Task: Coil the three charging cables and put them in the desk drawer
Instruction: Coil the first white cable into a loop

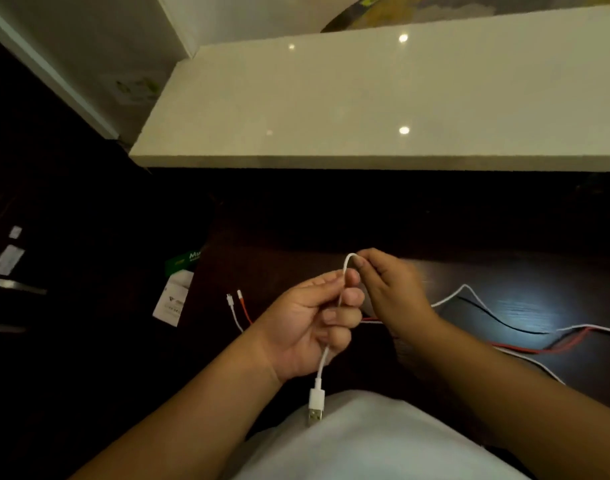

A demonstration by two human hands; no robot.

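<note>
My left hand (317,323) grips a white charging cable (345,271) in its curled fingers. The cable's USB plug (315,407) hangs below the palm. My right hand (390,289) pinches the same cable just past a small loop above the left hand. From there the white cable runs right across the dark desk (521,292). A red cable (539,349) and a black cable (497,318) lie loose on the desk to the right. Two small plug ends, one white (229,299) and one red (240,295), lie left of my left hand. No drawer is visible.
A pale glossy shelf (366,109) runs across above the desk. A green and white box (179,289) lies off the desk's left edge, with dim pale items (7,259) at far left. My white shirt (366,441) fills the bottom centre.
</note>
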